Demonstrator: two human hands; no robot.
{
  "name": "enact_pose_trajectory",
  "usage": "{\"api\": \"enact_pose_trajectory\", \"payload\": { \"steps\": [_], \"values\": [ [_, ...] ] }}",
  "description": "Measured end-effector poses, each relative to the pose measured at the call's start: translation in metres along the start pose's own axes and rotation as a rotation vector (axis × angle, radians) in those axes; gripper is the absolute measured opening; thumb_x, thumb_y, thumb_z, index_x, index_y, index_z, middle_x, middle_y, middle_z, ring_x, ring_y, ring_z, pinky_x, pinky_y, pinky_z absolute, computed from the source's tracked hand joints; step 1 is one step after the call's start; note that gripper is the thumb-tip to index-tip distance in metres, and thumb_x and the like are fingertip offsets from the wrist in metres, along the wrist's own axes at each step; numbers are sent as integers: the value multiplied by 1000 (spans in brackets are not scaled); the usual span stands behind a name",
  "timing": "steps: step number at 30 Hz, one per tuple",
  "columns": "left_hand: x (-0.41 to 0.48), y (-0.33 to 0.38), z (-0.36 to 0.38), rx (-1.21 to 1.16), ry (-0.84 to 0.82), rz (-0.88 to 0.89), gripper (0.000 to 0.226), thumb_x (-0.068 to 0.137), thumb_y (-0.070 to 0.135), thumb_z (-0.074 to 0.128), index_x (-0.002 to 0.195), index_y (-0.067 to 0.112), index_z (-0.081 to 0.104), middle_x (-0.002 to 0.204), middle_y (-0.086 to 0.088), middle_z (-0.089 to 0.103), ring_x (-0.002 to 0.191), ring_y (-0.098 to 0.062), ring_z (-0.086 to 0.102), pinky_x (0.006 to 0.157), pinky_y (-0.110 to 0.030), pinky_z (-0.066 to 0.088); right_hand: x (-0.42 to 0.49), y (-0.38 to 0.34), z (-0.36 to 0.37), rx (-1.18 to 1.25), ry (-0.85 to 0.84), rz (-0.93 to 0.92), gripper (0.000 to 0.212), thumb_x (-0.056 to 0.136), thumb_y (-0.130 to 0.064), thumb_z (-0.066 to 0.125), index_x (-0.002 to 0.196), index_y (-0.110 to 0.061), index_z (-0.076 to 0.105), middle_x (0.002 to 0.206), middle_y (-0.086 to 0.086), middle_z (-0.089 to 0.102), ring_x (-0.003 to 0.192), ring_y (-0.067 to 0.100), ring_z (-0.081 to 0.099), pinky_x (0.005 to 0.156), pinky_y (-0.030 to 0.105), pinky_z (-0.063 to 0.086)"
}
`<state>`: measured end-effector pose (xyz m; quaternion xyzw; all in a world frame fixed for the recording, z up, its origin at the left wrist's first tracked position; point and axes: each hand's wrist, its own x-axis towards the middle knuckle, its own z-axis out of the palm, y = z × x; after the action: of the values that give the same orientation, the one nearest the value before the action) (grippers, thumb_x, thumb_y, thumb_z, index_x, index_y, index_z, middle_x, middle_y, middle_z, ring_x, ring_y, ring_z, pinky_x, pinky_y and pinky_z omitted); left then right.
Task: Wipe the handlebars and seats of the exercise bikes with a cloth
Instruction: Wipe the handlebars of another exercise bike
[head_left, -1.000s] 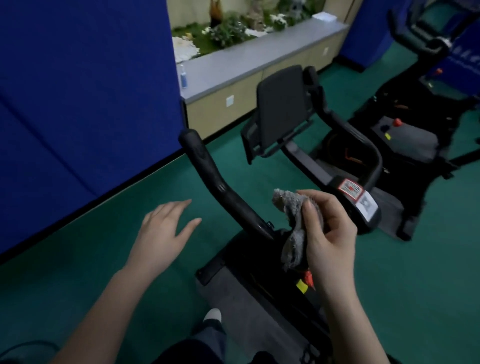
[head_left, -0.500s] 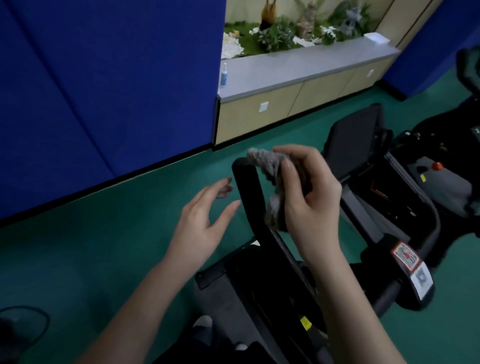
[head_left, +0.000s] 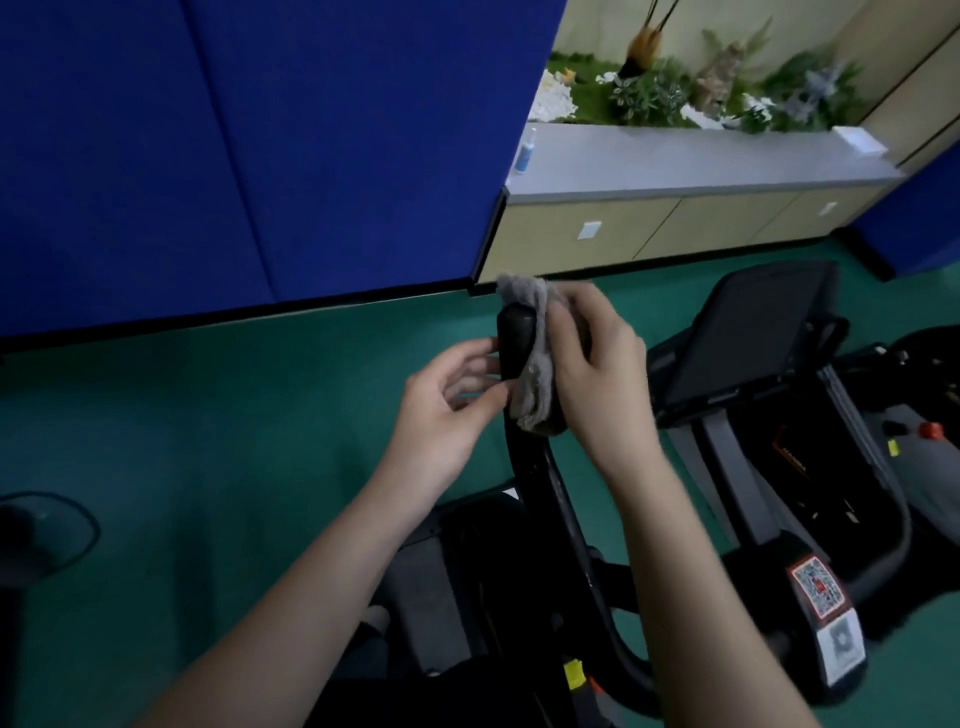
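A black handlebar (head_left: 517, 338) of the exercise bike rises in the middle of the view. A grey cloth (head_left: 535, 374) is draped over its top end. My right hand (head_left: 597, 374) presses the cloth against the right side of the grip. On the left side of the grip, my left hand (head_left: 447, 410) has its fingertips touching the bar and the cloth's edge, fingers partly curled. The bike's black console screen (head_left: 748, 338) stands to the right, and a QR-code sticker (head_left: 821, 587) sits on the lower right handlebar end.
A blue partition wall (head_left: 260, 156) runs along the left and back. A low cabinet (head_left: 675, 228) with a grey top, a small spray bottle (head_left: 525, 153) and plants stands behind. Green floor (head_left: 208, 441) surrounds the bike. A second machine (head_left: 914, 431) is at right.
My right hand has carried the cloth up from the handlebar's base to its top end. My left hand has closed in from open air to touch the grip. The view has swung left.
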<state>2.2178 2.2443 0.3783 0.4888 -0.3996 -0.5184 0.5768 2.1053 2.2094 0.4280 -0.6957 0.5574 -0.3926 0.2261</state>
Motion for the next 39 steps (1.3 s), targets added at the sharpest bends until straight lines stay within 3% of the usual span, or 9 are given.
{"api": "enact_pose_trajectory", "payload": {
  "steps": [6,10,15,18,22,27,31,35,39],
  "values": [
    [-3,3,-1,-40,0,-14,41,81,-7,66,115,14,58,96,-2,64,74,3,61,78,-11,48,-40,11,5,25,151,42,12,93,-7,57,98,-9,68,72,-17,59,62,-7,54,62,4,36],
    [-5,1,-1,-67,-12,-15,41,81,-8,64,112,19,57,93,4,62,71,8,60,76,-8,47,-57,15,3,-15,184,33,17,90,-4,62,103,-8,71,92,0,71,84,7,67,77,17,51],
    [-6,-5,-1,-101,-12,-32,31,81,-8,64,99,17,62,88,6,65,71,8,61,73,-9,48,-44,0,9,-82,404,-238,21,89,3,61,107,-1,70,108,9,65,99,21,62,91,19,46],
    [-8,-11,-2,-128,-29,-25,32,81,-11,61,91,20,63,88,6,67,73,6,63,74,-10,49,-30,1,7,-161,262,-371,20,88,3,62,105,-1,71,107,13,61,100,30,57,90,18,41],
    [-10,-18,-3,-127,-55,-43,33,82,-11,60,92,20,64,88,7,68,77,2,63,78,-13,49,-46,18,-2,-255,40,-434,17,85,3,66,101,0,72,101,13,62,95,28,53,84,23,43],
    [-18,-26,-2,-149,-59,-53,29,82,-10,61,94,16,65,88,2,69,76,0,64,73,-12,47,-35,15,-8,-224,90,-561,15,89,0,61,100,3,72,100,14,63,95,25,52,86,24,42],
    [-21,-28,1,-198,-38,-73,29,83,-13,57,93,13,65,83,6,69,73,2,64,68,-10,47,-21,13,-5,-300,-105,-680,17,84,7,65,99,4,71,100,10,68,96,31,55,84,39,48],
    [-22,-31,3,-231,-14,-86,27,84,-12,58,89,14,64,74,12,69,68,3,61,68,-10,47,-27,24,-20,-259,-216,-683,16,85,7,66,99,3,72,99,8,69,96,28,55,89,27,44],
    [-22,-31,5,-228,14,-80,20,84,-10,60,99,3,64,83,2,66,69,4,62,70,-10,48,-25,22,-19,-243,-160,-654,14,87,3,64,100,2,71,101,9,69,98,25,54,91,23,42]
  ]
}}
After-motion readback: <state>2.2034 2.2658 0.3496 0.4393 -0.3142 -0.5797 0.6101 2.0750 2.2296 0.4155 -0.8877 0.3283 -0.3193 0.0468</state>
